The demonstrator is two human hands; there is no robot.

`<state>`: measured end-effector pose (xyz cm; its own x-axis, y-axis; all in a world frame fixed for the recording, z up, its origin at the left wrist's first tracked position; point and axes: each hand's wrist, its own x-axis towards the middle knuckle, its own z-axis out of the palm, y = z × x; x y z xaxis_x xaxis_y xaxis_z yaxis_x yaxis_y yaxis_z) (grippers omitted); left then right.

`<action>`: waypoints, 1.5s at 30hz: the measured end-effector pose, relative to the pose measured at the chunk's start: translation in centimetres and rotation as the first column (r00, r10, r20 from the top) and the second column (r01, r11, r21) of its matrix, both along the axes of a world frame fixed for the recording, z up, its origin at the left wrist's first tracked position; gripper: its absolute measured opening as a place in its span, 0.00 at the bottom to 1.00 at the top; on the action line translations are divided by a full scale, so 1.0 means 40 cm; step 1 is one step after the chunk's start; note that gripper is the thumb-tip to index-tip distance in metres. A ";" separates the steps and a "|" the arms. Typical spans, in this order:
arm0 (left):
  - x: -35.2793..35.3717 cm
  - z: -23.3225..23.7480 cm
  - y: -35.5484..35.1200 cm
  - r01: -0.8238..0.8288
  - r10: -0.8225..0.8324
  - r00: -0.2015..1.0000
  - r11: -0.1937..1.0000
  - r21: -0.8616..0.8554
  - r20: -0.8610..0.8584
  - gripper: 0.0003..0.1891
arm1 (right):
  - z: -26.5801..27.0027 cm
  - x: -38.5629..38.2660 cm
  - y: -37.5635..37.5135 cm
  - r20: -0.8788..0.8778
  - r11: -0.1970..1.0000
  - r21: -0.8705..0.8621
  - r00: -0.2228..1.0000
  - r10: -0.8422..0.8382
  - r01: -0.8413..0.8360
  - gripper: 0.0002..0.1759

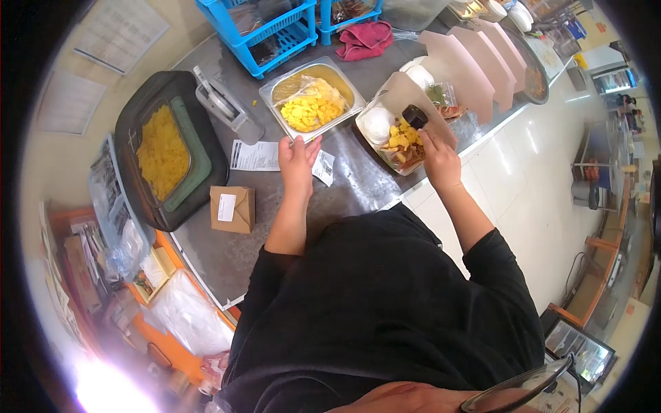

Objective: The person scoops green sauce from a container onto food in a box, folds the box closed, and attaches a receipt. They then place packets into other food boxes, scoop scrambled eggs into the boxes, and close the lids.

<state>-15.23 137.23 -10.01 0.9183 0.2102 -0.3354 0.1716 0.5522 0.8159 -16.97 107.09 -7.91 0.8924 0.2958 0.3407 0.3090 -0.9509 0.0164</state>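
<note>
My left hand (298,160) is at the near rim of a metal pan (352,89), its fingers curled against the edge. Yellow scrambled egg-like pieces (310,110) lie in the pan, with clear plastic film over the far part. My right hand (439,162) reaches over an open takeaway box (406,89), closed on a small black cup-like scoop (414,115) whose handle end is hidden by the fingers. Inside that box are white rice (377,125), yellow pieces and brown food. A printed receipt (255,156) lies under my left hand.
More open boxes (475,62) stand behind at the right. On the left are a large dark-rimmed tray (180,117) of yellow food, a grey-white device (227,107) and a closed brown box (232,209). Blue racks (275,41) and a red cloth (365,40) are at the back.
</note>
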 end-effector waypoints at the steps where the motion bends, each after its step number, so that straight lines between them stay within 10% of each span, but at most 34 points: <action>1: -0.003 0.003 -0.002 0.004 -0.004 1.000 1.000 0.000 0.008 0.09 | 0.009 -0.001 0.003 0.042 0.999 0.028 0.998 0.039 -0.040 0.22; 6: -0.013 -0.015 0.003 0.018 -0.018 1.000 1.000 -0.016 0.013 0.09 | 0.057 0.020 0.024 -0.092 0.897 0.388 0.977 -0.190 0.211 0.20; 10: -0.005 -0.016 0.006 0.019 -0.019 1.000 1.000 -0.024 0.011 0.08 | 0.147 0.110 0.103 -0.492 0.220 0.840 0.867 -0.073 0.495 0.15; 15: -0.005 -0.023 0.002 0.003 -0.003 1.000 1.000 -0.029 0.018 0.07 | 0.160 0.196 0.330 -0.332 0.853 0.515 0.900 0.284 -0.079 0.18; 19: -0.008 -0.019 -0.003 0.015 -0.015 1.000 1.000 0.006 0.001 0.07 | 0.021 0.284 0.474 -0.334 0.960 0.122 0.900 0.279 -0.252 0.13; 29: 0.005 -0.035 0.015 0.006 -0.006 1.000 1.000 0.010 0.001 0.10 | 0.049 0.372 0.486 -0.712 0.941 0.259 0.614 0.340 -0.219 0.11; 36: 0.015 -0.003 -0.022 0.027 -0.033 0.998 0.995 0.092 0.059 0.11 | 0.049 0.383 0.407 -0.854 0.728 0.512 0.362 0.374 0.456 0.14; 45: 0.017 0.009 -0.023 0.003 -0.005 1.000 0.996 0.090 0.020 0.11 | 0.150 0.359 0.329 -0.801 0.364 0.575 0.415 0.431 0.733 0.15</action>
<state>-14.55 136.30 -9.64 0.9257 0.2348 -0.2965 0.1564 0.4761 0.8654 -2.62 120.27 -1.92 0.7708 0.2108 -0.6012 -0.5597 -0.2267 -0.7971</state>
